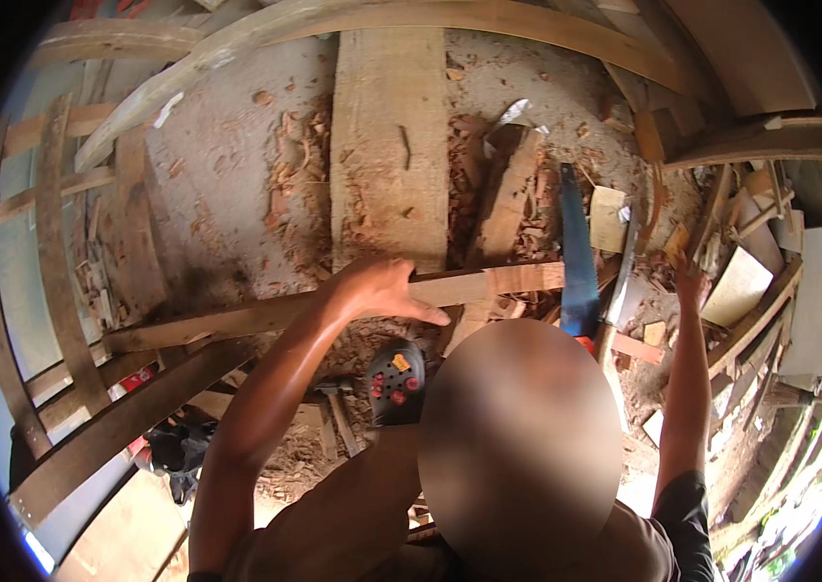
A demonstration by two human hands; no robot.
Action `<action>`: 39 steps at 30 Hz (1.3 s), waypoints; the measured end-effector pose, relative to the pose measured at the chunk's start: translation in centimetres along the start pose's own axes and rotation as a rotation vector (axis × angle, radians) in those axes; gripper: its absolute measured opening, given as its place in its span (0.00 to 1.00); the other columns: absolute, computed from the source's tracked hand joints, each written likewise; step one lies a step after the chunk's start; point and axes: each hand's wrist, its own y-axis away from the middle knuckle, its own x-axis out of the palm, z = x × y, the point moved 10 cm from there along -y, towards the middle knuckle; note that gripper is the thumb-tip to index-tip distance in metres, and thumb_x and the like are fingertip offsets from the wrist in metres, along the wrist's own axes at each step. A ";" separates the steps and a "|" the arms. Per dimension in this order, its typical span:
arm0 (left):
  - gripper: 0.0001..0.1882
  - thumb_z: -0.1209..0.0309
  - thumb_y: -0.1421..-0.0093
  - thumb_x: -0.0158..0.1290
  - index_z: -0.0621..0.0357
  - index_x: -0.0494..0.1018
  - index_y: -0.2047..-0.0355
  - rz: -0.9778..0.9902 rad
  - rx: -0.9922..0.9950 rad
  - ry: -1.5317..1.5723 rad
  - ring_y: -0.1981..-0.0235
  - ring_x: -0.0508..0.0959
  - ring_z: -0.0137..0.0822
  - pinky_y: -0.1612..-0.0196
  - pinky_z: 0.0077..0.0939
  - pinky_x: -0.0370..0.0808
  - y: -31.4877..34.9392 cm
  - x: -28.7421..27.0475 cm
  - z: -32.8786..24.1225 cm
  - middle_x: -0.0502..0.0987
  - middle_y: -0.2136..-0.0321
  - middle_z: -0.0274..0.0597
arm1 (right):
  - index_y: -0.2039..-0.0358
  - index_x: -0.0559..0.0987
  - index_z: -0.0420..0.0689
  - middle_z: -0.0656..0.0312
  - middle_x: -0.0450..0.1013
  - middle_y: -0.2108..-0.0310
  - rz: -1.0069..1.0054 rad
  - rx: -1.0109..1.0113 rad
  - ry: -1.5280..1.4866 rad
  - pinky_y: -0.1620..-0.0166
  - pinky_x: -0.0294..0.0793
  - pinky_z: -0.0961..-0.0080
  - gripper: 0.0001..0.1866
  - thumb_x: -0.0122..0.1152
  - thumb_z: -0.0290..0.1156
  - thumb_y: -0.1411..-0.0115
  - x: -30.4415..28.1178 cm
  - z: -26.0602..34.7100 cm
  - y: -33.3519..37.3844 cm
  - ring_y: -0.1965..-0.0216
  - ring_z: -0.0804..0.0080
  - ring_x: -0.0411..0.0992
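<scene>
My left hand (377, 289) lies over a long wooden beam (265, 315), fingers bent across its top and thumb stretched along the near side. The beam runs crosswise, over a wide plank (388, 145) that reaches away from me. At the beam's right end is a handsaw (580, 257) with a dark blue blade; its orange handle is mostly hidden. My right arm reaches out to the right, and my right hand (692, 281) is beside wood offcuts. Its fingers are too small and unclear to show whether they hold anything.
A thick wood block (510, 194) lies right of the plank among reddish shavings. A dark clog (397, 381) and a hammer (339, 417) are below the beam. Wooden frames (54, 242) stand at left. Scrap boards (738, 288) lean at right. A curved-looking timber (488, 21) crosses the far side.
</scene>
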 end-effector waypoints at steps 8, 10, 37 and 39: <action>0.36 0.45 0.56 0.62 0.75 0.77 0.69 0.058 -0.104 -0.038 0.69 0.83 0.53 0.64 0.41 0.80 1.5 -1.3 -1.1 0.80 0.72 0.65 | 0.44 0.70 0.40 0.48 0.70 0.49 -0.426 -0.341 -0.504 0.44 0.67 0.56 0.25 0.61 0.41 0.37 -12.2 13.3 10.3 0.46 0.50 0.67; 0.36 0.45 0.56 0.62 0.75 0.77 0.69 0.040 -0.110 -0.005 0.68 0.83 0.53 0.63 0.42 0.79 2.5 -1.4 -0.7 0.80 0.72 0.65 | 0.49 0.74 0.39 0.52 0.73 0.56 -0.236 -0.402 -0.907 0.52 0.71 0.70 0.17 0.57 0.34 0.33 -16.0 18.2 17.5 0.54 0.62 0.72; 0.34 0.50 0.59 0.68 0.63 0.75 0.58 0.048 -0.128 0.131 0.63 0.81 0.49 0.59 0.38 0.77 16.2 -11.5 -6.4 0.80 0.67 0.53 | 0.36 0.59 0.37 0.42 0.60 0.45 0.250 -0.313 -1.150 0.44 0.68 0.49 0.55 0.79 0.41 0.62 -18.0 41.5 33.8 0.46 0.41 0.64; 0.35 0.49 0.60 0.68 0.63 0.76 0.58 0.039 -0.110 0.165 0.63 0.81 0.50 0.59 0.38 0.77 14.8 -11.2 -6.4 0.80 0.67 0.53 | 0.37 0.58 0.37 0.40 0.61 0.48 0.063 -0.500 -0.981 0.46 0.66 0.50 0.51 0.78 0.40 0.56 -18.1 42.7 34.3 0.47 0.41 0.63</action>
